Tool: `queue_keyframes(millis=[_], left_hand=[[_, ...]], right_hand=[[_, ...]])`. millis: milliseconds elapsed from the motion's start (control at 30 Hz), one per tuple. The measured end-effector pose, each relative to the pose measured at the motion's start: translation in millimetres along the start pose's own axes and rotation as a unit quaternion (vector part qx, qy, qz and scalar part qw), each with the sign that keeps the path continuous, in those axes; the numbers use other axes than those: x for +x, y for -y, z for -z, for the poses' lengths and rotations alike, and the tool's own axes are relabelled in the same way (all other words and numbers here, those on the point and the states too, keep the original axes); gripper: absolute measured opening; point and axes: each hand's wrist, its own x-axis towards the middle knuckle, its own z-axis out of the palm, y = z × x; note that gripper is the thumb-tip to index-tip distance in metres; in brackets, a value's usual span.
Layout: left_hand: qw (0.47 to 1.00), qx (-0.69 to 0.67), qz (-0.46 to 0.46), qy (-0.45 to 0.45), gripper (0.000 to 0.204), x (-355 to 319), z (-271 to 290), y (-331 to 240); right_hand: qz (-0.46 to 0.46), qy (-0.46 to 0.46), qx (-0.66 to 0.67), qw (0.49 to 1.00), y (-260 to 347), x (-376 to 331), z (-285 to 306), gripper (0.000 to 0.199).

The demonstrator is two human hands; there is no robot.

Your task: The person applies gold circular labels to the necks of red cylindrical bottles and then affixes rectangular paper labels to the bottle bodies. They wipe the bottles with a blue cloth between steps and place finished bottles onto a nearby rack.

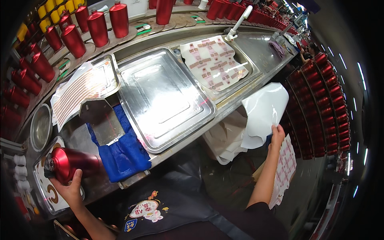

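My left hand (pixel 71 191) grips a glossy red bottle (pixel 78 165) near its neck. The bottle lies on its side, its base toward a blue cloth (pixel 124 161) draped by a metal block (pixel 110 128). Beneath the bottle is a tray (pixel 56 202) bearing a white sheet with brown shapes. Off to the right, my right hand (pixel 277 137) pinches the lower edge of a curled white sheet (pixel 262 110). That sheet hangs above a white bin (pixel 224 161) with crumpled paper in it.
A large steel tray (pixel 160 96) covers the bench middle. Beyond it, a patterned sheet (pixel 212 64) lies over a sink (pixel 256 74) with a white tap (pixel 240 24). A striped sheet (pixel 78 90) rests farther left. Red bottles (pixel 98 28) line a conveyor; stacked ones (pixel 320 108) stand right.
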Motion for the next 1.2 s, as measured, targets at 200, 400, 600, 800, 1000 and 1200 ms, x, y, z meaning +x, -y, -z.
queue_keyframes(millis=[200, 400, 600, 800, 1000, 1200], left_hand=[[0.999, -0.034, 0.036, 0.015, 0.089, 2.0, -2.4, -16.3], [0.99, -0.105, 0.014, 0.094, 0.096, 13.7, 0.7, -22.8], [0.953, -0.245, -0.008, 0.176, 0.108, 33.4, -0.3, -18.6], [0.983, -0.154, -0.039, 0.094, 0.119, 11.4, -15.3, -31.3], [0.988, -0.145, -0.022, 0.038, 0.105, 6.4, -26.5, -29.6], [0.99, -0.113, -0.068, 0.055, 0.104, 6.2, -27.7, -28.4]], right_hand=[[-0.173, -0.079, -0.263, 0.946, -163.0, 36.3, 2.6, 0.032], [0.155, 0.019, -0.073, 0.985, -19.5, 5.6, -124.3, 0.036], [0.223, 0.356, 0.11, 0.901, 183.4, -156.6, -250.2, 0.034], [0.349, 0.579, 0.092, 0.732, 267.0, -300.5, -316.8, 0.059], [0.372, 0.665, 0.093, 0.642, 284.7, -366.0, -354.5, 0.075], [0.311, 0.662, 0.133, 0.669, 257.9, -380.9, -354.0, 0.073]])
